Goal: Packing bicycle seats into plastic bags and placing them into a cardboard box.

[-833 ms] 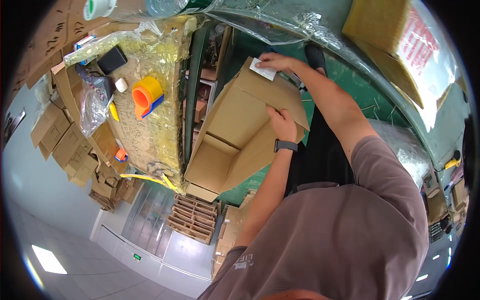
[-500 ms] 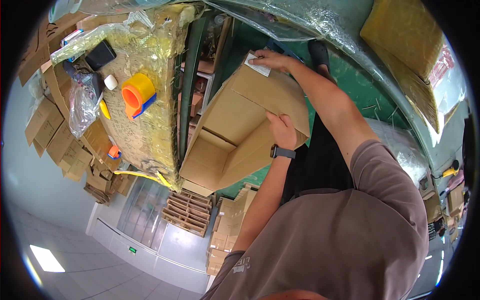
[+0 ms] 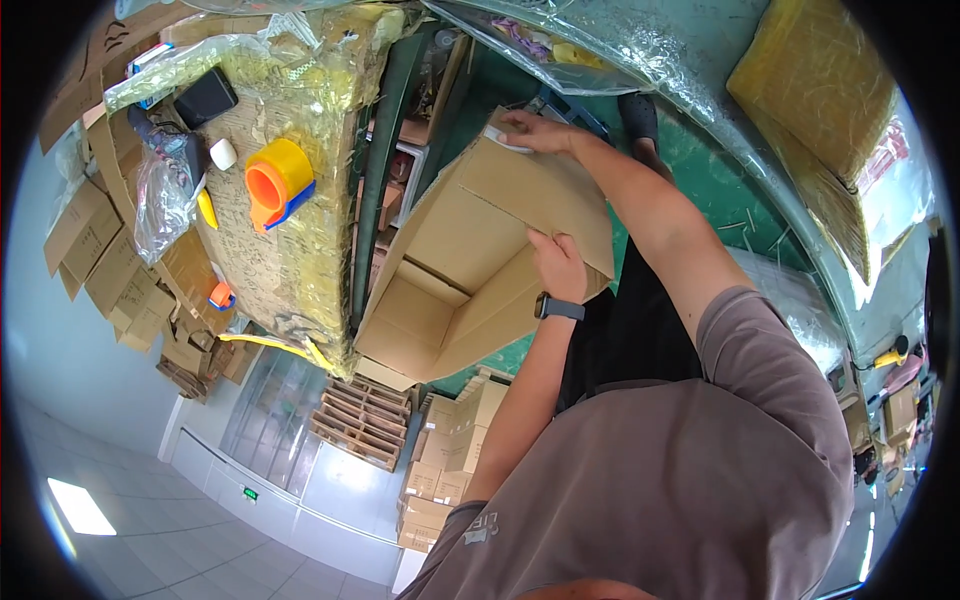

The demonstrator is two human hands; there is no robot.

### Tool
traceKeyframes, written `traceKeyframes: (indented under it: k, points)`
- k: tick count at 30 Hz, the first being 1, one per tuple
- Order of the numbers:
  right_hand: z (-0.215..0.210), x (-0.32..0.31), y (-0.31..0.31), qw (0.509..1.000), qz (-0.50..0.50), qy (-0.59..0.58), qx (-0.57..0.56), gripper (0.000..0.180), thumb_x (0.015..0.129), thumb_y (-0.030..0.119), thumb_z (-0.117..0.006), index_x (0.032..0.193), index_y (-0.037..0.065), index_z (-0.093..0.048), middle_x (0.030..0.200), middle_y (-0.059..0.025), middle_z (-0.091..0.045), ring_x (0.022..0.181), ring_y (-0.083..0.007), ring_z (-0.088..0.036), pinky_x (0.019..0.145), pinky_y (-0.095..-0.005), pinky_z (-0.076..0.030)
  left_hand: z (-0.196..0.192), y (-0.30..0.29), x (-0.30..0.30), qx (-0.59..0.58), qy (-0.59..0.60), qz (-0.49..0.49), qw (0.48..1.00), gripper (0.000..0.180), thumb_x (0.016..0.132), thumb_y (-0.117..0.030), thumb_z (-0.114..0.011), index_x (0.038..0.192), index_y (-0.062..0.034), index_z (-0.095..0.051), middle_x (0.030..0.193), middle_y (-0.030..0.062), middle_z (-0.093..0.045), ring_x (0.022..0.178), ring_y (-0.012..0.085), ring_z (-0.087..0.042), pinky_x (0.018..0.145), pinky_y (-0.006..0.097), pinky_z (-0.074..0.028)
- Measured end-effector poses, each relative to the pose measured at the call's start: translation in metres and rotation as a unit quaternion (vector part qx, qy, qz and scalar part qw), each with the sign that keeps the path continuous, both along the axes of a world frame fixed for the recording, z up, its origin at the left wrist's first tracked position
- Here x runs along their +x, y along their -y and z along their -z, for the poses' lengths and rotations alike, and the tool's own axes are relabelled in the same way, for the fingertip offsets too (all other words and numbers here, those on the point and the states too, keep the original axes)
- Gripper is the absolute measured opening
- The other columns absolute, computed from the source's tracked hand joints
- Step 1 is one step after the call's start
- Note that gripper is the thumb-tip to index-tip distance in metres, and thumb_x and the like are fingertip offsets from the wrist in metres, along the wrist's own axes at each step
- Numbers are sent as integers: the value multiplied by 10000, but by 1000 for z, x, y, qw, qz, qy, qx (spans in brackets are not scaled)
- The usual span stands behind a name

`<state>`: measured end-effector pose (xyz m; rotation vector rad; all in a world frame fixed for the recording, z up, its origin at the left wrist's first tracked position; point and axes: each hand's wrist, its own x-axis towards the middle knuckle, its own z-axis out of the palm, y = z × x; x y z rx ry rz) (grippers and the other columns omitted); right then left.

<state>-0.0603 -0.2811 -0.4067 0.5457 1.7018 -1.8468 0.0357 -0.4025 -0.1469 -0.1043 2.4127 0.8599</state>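
Observation:
An open cardboard box (image 3: 480, 235) is tilted in front of me, its hollow inside facing up toward me. My left hand (image 3: 558, 268), with a dark watch on the wrist, grips the edge of a flap between thumb and fingers. At the far corner of the box my right hand (image 3: 540, 133) is closed over the edge, thumb and fingers on a white label (image 3: 503, 140). Part of that label is hidden under the fingers.
On the left, a tape-covered cardboard-topped bench (image 3: 270, 255) carries an orange-and-yellow tape dispenser (image 3: 283, 177), a black phone-like slab (image 3: 205, 97) and a yellow cutter (image 3: 207, 209). Wooden pallets (image 3: 360, 423) and stacked cartons (image 3: 450, 440) stand behind. A wrapped, metal-edged surface (image 3: 690, 110) curves along the right.
My right hand's fingers have bent further over the box corner, covering more of the label. My left hand keeps its grip on the flap. The view has shifted slightly.

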Motion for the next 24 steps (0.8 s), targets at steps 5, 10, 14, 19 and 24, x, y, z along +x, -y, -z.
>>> traceKeyframes:
  k: [5, 10, 14, 19, 24]
  points:
    - [-11, -2, -7, 973, -164, 139, 81, 788, 1072, 555, -525, 1677, 59, -429, 1716, -231, -441, 1577, -359, -438, 1306, -467, -329, -4, 3, 1, -42, 8, -12, 999, 365, 1048, -63, -503, 1378, 83, -448, 1090, 350, -716, 991, 567, -684, 825, 570, -545]
    - [0, -15, 21, 984, 124, -127, 15, 755, 1131, 530, -437, 1704, 43, -372, 1774, -200, -354, 1651, -327, -318, 1338, -410, -257, 11, -16, 6, -37, -13, 5, 999, 405, 1033, -78, -528, 1394, 85, -442, 1036, 359, -720, 958, 583, -681, 792, 598, -547]
    - [-26, 17, 42, 976, 179, 122, 11, 835, 1133, 659, -349, 1683, 33, -407, 1774, -231, -335, 1648, -362, -315, 1339, -428, -253, -3, 5, -1, 33, -60, -58, 996, 443, 1015, -92, -569, 1417, 66, -467, 1113, 328, -745, 1052, 531, -716, 885, 571, -571]
    - [-121, 76, 2, 982, 157, 105, 10, 963, 1111, 689, -399, 1746, -6, -195, 1819, -221, -221, 1700, -335, -172, 1367, -406, -159, -79, 47, 18, 1, 19, -63, 998, 450, 1013, -92, -599, 1439, 44, -544, 1231, 274, -752, 1148, 425, -737, 1003, 472, -563]
    - [-274, 84, -53, 996, 63, -12, 68, 981, 1071, 522, -627, 1752, 5, -147, 1750, -268, -350, 1504, -366, -492, 1233, -451, -401, -330, 123, 46, 139, 58, -199, 968, 441, 994, -58, -629, 1429, 10, -635, 1345, 110, -732, 1228, 205, -668, 1064, 365, -526]
